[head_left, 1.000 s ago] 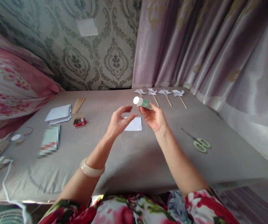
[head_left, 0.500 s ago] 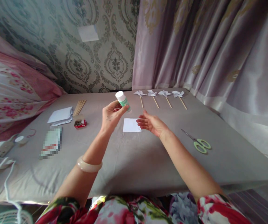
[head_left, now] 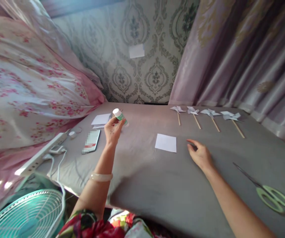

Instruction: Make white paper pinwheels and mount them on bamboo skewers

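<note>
From my distant seat, I watch through the head camera as the left hand (head_left: 112, 133) holds a green tube with a white cap (head_left: 121, 116) up above the gray cloth-covered surface (head_left: 142, 185), its cap end tilted up and toward the left. The thumb and fingers of that hand pinch the body of the tube from both sides, though I cannot tell how the hidden fingertips sit behind it. A pale bangle (head_left: 101, 177) rings the left forearm. The right hand (head_left: 200, 154) is well apart from the left, its fingers loosely curved with a gap between thumb and forefinger; whether its other fingers press together I cannot tell. Between the two hands I see a square white sheet (head_left: 165, 143) lying flat, nearer to the right hand and touched by neither. Beyond the right hand, four paper pinwheels (head_left: 210, 113) on sticks lie in a row toward the curtain (head_left: 206, 66), and green-handled scissors (head_left: 263, 188) rest to its right. On the left side I have a stack of white paper (head_left: 100, 120) partly behind the left hand, a phone (head_left: 91, 141) just nearer, a power strip (head_left: 43, 152) and, low in the corner, a fan (head_left: 28, 215)
</note>
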The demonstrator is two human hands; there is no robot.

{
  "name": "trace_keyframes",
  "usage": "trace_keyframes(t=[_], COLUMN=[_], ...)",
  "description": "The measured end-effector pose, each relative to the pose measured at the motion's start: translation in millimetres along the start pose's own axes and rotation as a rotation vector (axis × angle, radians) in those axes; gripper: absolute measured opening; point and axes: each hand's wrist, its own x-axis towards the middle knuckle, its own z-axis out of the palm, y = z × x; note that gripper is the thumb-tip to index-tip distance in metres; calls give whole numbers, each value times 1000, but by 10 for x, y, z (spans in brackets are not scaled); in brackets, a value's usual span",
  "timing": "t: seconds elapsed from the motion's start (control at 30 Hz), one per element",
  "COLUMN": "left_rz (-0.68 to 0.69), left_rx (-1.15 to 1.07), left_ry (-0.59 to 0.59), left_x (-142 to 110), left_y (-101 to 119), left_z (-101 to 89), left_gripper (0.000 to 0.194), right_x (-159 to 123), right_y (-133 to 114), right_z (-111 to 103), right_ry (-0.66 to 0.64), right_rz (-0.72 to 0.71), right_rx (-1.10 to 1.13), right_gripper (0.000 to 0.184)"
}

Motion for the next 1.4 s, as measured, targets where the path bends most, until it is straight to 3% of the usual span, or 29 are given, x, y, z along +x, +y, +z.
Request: trace_keyframes(t=[0.13, 0.27, 0.6, 0.73, 0.87, 1.03, 1.4], left_rz=[-13, -55, -63, -27, 2, 0, -10], left_rx=[145, 317, 560, 618, 659, 698, 682], left_ry=[56, 37, -35, -36, -73, -120, -90], left_x=[91, 135, 89, 76, 69, 88, 64], left_y=[-310, -452, -453, -465, -485, -530, -496], left_z=[-114, -115, 13, 36, 66, 104, 115], left_gripper=[42, 36, 29, 24, 21, 24, 20], right_x=[-75, -88, -97, -119, -190, -264, -277], right_y=[30, 61, 47, -37, -212, -379, -384], right_z=[83, 107, 104, 93, 114, 144, 124], right_ry=[53, 65, 99, 114, 40, -35, -43], right_rz=[-15, -65, -96, -180, -208, -228, -202], right_rx=[-165, -197, -211, -123, -19, -72, -126], right_gripper=[32, 31, 32, 32, 31, 30, 27])
